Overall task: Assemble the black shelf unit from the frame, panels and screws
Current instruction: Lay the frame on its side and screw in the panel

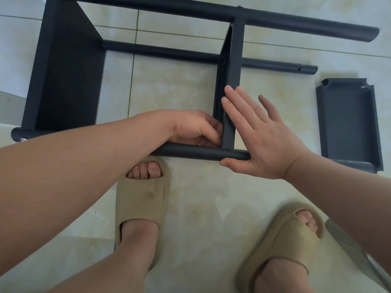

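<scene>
At mid-frame the shelf (67,81) lies sideways on the floor (179,85). The left hand (194,127) curls its fingers where panel (233,81) meets tube (190,152) — grasping what, I cannot tell. The right hand (260,140), fingers straight, braces the panel — if it slips, the joint could drift out of line.

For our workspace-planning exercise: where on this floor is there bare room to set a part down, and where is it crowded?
Bare tile lies inside the frame between the left panel and middle panel, and between the right hand and the loose panel. Crowded: the near tube joint, where the left hand and right hand meet.
</scene>
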The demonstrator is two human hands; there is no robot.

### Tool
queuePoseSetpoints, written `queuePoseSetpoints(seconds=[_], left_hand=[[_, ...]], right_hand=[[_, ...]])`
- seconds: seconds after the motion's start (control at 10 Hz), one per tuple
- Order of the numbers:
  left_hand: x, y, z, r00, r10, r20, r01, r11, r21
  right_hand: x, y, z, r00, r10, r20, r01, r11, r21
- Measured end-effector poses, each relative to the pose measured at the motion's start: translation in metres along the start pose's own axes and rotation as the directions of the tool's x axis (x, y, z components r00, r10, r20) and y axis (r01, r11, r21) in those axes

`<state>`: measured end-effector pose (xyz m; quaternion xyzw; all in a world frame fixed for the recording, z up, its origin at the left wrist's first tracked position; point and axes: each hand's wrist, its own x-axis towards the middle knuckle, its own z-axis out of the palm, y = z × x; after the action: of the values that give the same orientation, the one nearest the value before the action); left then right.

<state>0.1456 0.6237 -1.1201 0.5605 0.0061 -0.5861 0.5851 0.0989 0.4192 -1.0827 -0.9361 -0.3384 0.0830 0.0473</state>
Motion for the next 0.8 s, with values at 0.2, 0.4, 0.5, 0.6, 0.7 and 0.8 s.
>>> queuePoseSetpoints(seconds=[0.2,0.4,0.5,0.6,0.7,0.8], left_hand=[[0.0022,-0.0006,-0.0004,1.000,-0.030,-0.005,0.031,0.996,0.084],[0.0031,-0.0027,-0.0029,0.999,-0.038,-0.032,0.041,0.996,0.084],[0.0034,-0.0036,-0.0044,0.999,-0.033,-0.027,0.035,0.998,0.058],[0.0024,-0.0028,-0.0046,1.000,-0.022,0.004,0.022,0.999,0.043],[0.0026,-0.0016,-0.0038,1.000,-0.011,0.030,0.011,1.000,-0.015],[0.0042,-0.0027,-0.0036,1.000,-0.022,0.014,0.022,0.999,-0.025]], right_hand=[[0.0000,0.0004,0.0002,1.000,-0.002,-0.006,0.002,1.000,0.000],[0.0004,-0.0001,-0.0002,1.000,0.001,0.004,-0.001,1.000,0.001],[0.0002,-0.0002,-0.0007,1.000,0.003,0.008,-0.003,1.000,0.006],[0.0001,-0.0002,-0.0010,1.000,0.003,0.008,-0.003,1.000,0.008],[0.0006,-0.0001,-0.0012,1.000,0.002,0.007,-0.002,1.000,0.006],[0.0004,-0.0003,-0.0009,1.000,0.002,0.007,-0.002,1.000,0.005]])
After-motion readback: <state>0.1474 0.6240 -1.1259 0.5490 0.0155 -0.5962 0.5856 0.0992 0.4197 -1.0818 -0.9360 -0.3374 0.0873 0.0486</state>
